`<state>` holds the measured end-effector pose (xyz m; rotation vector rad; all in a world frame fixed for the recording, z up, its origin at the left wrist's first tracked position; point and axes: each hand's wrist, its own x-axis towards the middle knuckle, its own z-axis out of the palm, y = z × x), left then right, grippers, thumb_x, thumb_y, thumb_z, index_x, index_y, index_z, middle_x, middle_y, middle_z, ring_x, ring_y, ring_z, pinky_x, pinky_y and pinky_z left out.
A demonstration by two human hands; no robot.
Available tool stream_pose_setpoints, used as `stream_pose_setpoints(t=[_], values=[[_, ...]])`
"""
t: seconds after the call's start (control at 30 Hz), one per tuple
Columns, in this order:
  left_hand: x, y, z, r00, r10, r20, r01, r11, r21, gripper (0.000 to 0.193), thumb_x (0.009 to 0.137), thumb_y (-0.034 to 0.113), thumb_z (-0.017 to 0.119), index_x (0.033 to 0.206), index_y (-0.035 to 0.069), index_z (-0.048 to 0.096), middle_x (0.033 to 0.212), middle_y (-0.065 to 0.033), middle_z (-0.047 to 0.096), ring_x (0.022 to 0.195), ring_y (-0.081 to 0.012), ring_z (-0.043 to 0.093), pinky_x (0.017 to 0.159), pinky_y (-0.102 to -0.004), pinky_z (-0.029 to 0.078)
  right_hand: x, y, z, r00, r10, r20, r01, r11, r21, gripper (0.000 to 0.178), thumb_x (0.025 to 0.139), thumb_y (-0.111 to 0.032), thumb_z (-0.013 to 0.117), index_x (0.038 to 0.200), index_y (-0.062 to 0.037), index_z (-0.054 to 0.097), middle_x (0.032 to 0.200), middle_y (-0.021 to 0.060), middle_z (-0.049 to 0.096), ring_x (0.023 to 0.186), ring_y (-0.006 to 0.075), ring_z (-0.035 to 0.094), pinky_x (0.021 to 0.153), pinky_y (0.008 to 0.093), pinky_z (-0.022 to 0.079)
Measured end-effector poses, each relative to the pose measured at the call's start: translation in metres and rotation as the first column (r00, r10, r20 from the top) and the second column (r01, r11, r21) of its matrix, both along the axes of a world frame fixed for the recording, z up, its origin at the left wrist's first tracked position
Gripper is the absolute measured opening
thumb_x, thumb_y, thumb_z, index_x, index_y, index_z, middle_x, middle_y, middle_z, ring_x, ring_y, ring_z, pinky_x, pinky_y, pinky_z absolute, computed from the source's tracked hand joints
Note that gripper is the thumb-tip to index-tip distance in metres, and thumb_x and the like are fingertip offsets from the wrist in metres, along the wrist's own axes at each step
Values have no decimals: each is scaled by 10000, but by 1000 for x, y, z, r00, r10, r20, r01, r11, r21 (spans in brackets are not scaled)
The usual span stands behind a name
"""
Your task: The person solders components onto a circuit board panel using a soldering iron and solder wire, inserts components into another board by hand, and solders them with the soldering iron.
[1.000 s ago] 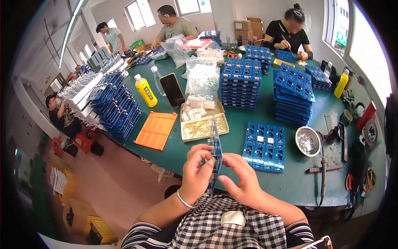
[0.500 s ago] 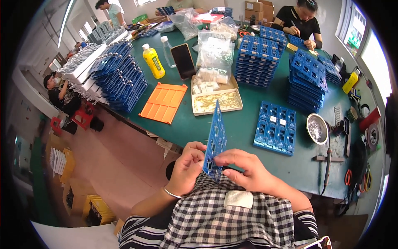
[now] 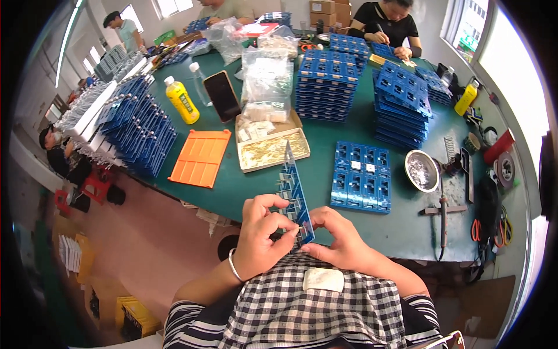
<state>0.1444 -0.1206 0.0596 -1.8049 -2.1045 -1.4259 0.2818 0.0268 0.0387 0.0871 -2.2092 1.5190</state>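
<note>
Over my lap a blue circuit board panel (image 3: 295,189) stands on edge, its far end pointing at the table. Several thin metal pins stick out of its left face. My right hand (image 3: 343,238) is closed on the board's near end, the thumb low and the fingers along its right side. On the other face my left hand (image 3: 264,235) pinches a thin metal pin (image 3: 300,228) with thumb and forefinger, close against the board. Beyond the board lies a shallow white box (image 3: 247,163) of loose gold-coloured pins (image 3: 273,150). A flat blue board panel (image 3: 360,177) rests on the green table to the right.
Tall stacks of blue boards (image 3: 328,87) stand at the back, right (image 3: 401,110) and left (image 3: 139,128). An orange tray (image 3: 199,158), yellow bottle (image 3: 182,102) and phone (image 3: 222,98) lie left. Right are a metal bowl (image 3: 421,170) and soldering iron (image 3: 443,224). A co-worker (image 3: 386,29) sits opposite.
The board has turned, so its left face with the pins now shows. My left hand has moved from the board's edge to a pinch at that face. The whole view has shifted right.
</note>
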Motion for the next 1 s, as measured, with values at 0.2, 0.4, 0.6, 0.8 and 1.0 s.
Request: stream_pose_setpoints(t=[0.2,0.4,0.6,0.8,1.0], values=[[-13,7,11,992,-114,-56,109,989,-95,172,684,74,763,789,120,635,1064,-51,542,908,-238,468,743,-328,410,6,4,1,1000,-24,-10,24,1000,-6,364,745,-50,737,1060,-25,556,1009,114,576,910,223,571,817,334,467],[-19,11,22,979,-152,-134,133,981,-138,275,654,94,792,872,142,630,1033,-54,526,934,-263,473,805,-361,409,8,8,0,1000,-22,-15,22,999,40,364,757,-8,700,1086,-17,545,1051,116,562,905,208,606,797,311,507],[-18,9,29,986,-111,-126,99,991,-93,490,619,123,821,1053,173,599,1132,-83,483,982,-277,476,845,-379,405,8,7,1,1000,-4,-7,4,999,39,376,742,5,693,1087,-15,546,1042,125,563,905,215,602,804,320,498],[-27,14,42,917,-233,-324,180,966,-185,556,599,163,833,1101,186,597,1189,-75,476,1014,-262,463,854,-370,396,9,8,1,1000,12,-4,-11,998,70,378,746,1,693,1095,-15,548,1050,129,563,917,222,599,812,325,500],[-31,22,39,908,-348,-235,290,924,-249,501,628,158,806,1077,150,584,1136,-48,509,968,-260,488,853,-380,402,11,11,-5,999,48,-23,-48,999,24,389,767,-9,691,1128,-13,545,1073,131,565,930,226,600,833,326,501]])
